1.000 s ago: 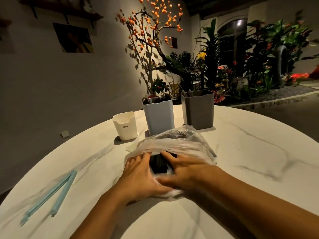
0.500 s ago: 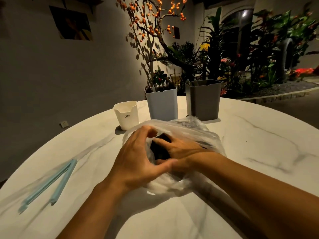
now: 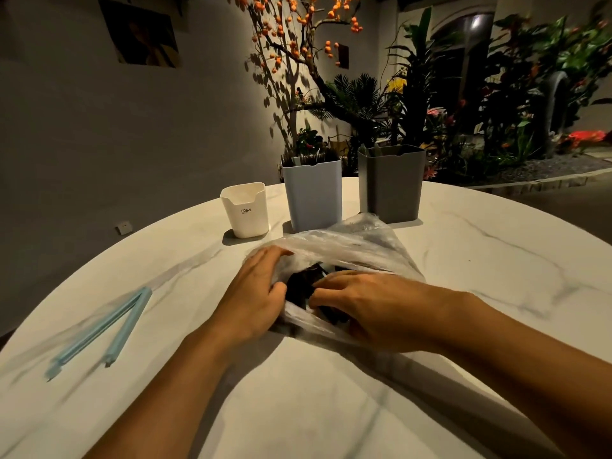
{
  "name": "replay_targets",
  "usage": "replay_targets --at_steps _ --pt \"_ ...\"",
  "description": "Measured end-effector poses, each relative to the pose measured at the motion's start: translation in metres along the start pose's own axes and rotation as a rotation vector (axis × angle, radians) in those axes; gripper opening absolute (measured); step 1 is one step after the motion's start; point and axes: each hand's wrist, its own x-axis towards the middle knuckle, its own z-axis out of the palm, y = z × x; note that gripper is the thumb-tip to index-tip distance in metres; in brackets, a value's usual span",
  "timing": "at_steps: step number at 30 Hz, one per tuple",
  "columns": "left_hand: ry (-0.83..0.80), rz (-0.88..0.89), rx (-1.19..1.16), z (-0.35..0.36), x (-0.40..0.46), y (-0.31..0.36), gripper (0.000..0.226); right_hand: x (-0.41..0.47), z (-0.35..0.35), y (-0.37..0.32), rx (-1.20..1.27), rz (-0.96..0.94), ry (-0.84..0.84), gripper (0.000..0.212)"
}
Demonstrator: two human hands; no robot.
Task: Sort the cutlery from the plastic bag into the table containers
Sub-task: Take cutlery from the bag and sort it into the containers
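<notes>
A crumpled clear plastic bag (image 3: 361,243) lies on the white marble table (image 3: 480,260), its mouth facing me. Dark cutlery (image 3: 299,286) shows inside the opening. My left hand (image 3: 255,293) grips the left edge of the mouth, fingers on top and thumb at the rim. My right hand (image 3: 361,303) holds the right edge, its curled fingertips dipping into the opening over the dark cutlery. Behind the bag stand three containers. They are a small white one (image 3: 246,212), a light blue one (image 3: 313,197) with dark cutlery tips showing, and a grey one (image 3: 392,185).
A light blue bag clip (image 3: 102,329) lies open on the table at the left. The table's round edge runs behind the containers. Beyond it are a wall, a tree with orange fruit and dense plants.
Both hands have lowered and spread the bag's mouth wider. My left hand slid to the left edge and my right hand's fingers moved further into the opening.
</notes>
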Motion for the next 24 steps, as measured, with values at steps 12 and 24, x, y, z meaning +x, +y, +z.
replay_targets --at_steps 12,24 --pt "-0.246 -0.020 0.119 -0.024 -0.015 0.017 0.084 -0.016 0.004 0.032 0.168 0.224 0.356 0.039" --pt "-0.404 -0.059 0.439 -0.047 -0.021 0.024 0.094 -0.031 -0.015 0.027 0.020 0.265 -0.026 0.075"
